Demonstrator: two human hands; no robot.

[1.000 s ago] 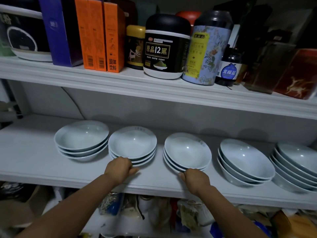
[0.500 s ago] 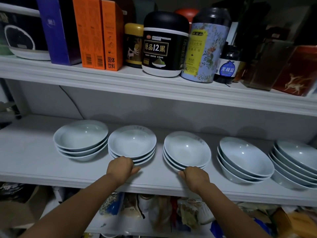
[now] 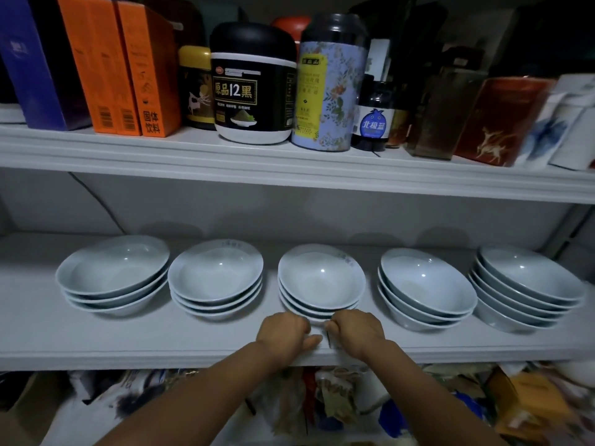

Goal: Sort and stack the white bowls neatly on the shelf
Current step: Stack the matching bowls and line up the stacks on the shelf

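The left grip [image 3: 283, 329] and right grip [image 3: 354, 328] curled at the base of the middle bowl stack [image 3: 322, 278], clamping unclear, near the front edge of the shelf [image 3: 128, 342]. An uneven pull could tip bowls off.

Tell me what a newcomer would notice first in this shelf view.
Five stacks of white bowls stand in a row along the lower shelf, the middle stack right in front. The left hand and right hand sit with curled fingers at that stack's front base; whether they grip it is unclear. Above, the upper shelf holds orange boxes, a black-lidded jar and a floral tin.
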